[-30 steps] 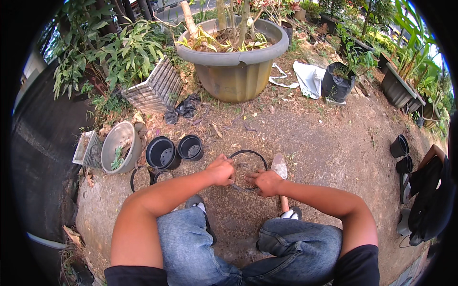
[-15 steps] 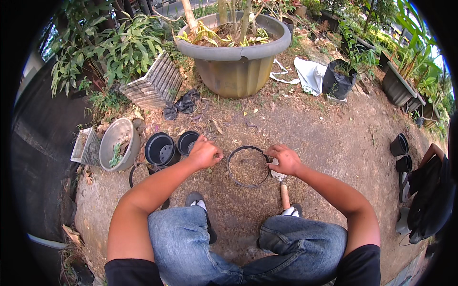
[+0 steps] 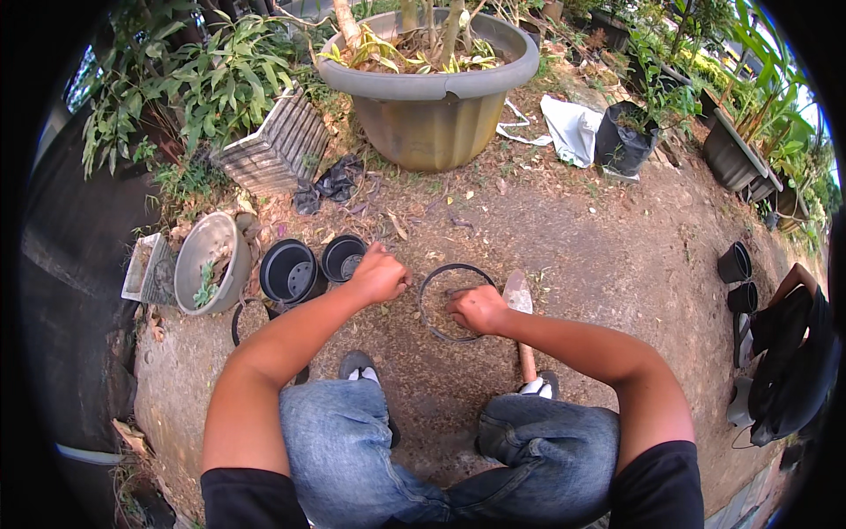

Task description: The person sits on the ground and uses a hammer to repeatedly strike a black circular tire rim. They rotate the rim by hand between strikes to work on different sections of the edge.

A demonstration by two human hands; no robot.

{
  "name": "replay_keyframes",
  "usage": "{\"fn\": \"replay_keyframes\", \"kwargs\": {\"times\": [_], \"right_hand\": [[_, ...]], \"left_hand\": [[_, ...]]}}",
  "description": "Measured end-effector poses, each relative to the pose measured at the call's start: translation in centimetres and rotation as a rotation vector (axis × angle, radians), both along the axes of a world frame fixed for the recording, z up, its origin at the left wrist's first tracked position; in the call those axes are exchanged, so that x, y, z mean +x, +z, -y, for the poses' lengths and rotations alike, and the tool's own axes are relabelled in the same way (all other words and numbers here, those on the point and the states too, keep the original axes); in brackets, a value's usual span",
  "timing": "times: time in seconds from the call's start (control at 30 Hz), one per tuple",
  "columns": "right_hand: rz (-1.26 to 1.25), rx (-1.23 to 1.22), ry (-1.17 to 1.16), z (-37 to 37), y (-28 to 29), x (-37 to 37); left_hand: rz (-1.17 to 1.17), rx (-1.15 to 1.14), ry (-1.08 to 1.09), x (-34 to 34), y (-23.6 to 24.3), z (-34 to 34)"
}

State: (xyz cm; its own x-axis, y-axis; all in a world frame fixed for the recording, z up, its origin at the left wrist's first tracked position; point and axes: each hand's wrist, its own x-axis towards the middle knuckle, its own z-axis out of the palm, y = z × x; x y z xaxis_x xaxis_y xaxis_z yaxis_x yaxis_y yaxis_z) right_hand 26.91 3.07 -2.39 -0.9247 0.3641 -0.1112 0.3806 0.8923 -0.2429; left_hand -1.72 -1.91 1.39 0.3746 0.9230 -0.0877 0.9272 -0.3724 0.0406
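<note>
A round black pot (image 3: 429, 324), full to near its rim with brown soil, stands on the ground in front of me. My right hand (image 3: 478, 309) is over the soil inside the rim, its fingers bunched and pointing down; what they hold, if anything, is hidden. Left of the rim and apart from it, my left hand (image 3: 382, 275) hovers with curled fingers, their contents hidden too. A trowel (image 3: 519, 295) with a dirty metal blade and a wooden handle lies just right of the pot, its handle end by my right foot.
Two black plastic pots (image 3: 291, 271) and a pale round planter (image 3: 211, 264) stand at the left. A large planter (image 3: 427, 132) with a tree is at the far side, near a white sheet (image 3: 571, 132). At the right edge another person (image 3: 793, 370) sits near small black pots (image 3: 735, 263).
My right hand has moved left from the rim and trowel to over the soil, its fingers drawn together. The trowel blade now shows. My left hand has hardly moved.
</note>
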Motion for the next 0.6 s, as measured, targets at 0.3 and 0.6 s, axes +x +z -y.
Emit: {"fn": "replay_keyframes", "kwargs": {"times": [0.3, 0.6], "right_hand": [[-0.090, 0.007, 0.011, 0.1, -1.5, -0.6], [-0.279, 0.092, -0.267, -1.4, 0.5, 4.1]], "left_hand": [[0.006, -0.005, -0.017, -1.4, -2.4, -0.6], [-0.002, -0.059, -0.030, -1.9, -3.2, -2.7]]}}
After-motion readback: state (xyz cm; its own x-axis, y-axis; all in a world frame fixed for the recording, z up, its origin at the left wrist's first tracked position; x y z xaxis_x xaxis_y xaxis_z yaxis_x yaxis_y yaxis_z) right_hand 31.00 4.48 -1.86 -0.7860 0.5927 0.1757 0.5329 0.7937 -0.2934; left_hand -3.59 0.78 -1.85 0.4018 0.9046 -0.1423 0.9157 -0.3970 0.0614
